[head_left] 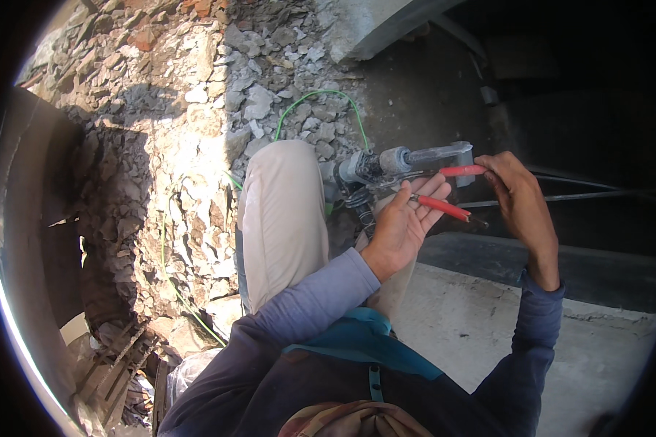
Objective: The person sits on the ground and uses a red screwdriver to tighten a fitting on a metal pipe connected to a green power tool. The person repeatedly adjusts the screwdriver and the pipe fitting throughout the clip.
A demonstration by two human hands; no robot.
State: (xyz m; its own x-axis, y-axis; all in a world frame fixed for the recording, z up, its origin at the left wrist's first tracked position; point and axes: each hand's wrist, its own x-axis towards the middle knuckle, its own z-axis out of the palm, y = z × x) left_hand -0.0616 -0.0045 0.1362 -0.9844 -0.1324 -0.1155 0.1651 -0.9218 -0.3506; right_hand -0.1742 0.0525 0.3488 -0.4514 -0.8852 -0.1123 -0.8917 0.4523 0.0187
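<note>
Blue-grey sleeves rise from the lower edge. Left hand [404,222] lies open, palm up, lower red plier handle [442,207] across its fingers. Right hand [514,193] pinches the upper handle [462,170]. Plier jaws vanish into a wire tangle by the grey pipe fitting [423,156]. Beyond: rubble [197,95], green wire [321,93]; right side black.

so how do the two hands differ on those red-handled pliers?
The left hand lies palm up and open, fingers spread under the lower handle of the red-handled pliers. The right hand curls from the far side, fingertips pinching the upper handle. Both are bare and touch the pliers, beside the grey pipe fitting.
</note>
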